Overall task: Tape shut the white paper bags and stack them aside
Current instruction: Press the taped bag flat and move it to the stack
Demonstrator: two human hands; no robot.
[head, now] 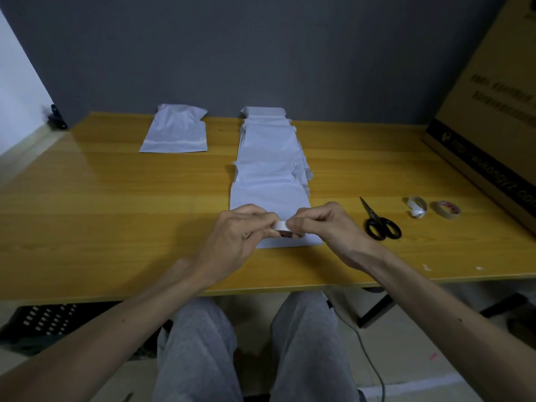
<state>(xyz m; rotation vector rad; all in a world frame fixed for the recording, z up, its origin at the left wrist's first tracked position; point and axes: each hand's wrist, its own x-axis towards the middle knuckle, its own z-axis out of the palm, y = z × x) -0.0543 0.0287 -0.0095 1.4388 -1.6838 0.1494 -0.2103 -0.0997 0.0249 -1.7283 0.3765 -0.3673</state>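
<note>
Your left hand [240, 227] and right hand [327, 224] pinch the tape roll [282, 226] above the nearest white bag [269, 192] at 6 o'clock. One seemingly taped bag [174, 132] lies aside at 11 o'clock. The overlapping row [266, 134] toward 12 likely remains unsealed.

table [116, 198]: yellow-orange woodgrain. paper bags [268, 158] from centre to 12: plain white. single bag [175, 132] at 11: white too. tape roll [282, 227] at centre: white, reddish core. scissors [381, 224] at 3: black handles, dark blades. further out at 3: white tape loop [416, 207], tan roll [445, 210] with red-printed core. box [493, 97] at 2: tan cardboard, black band, dark lettering. wall [261, 53]: dark grey. trousers [197, 343] at 6: grey.
</note>
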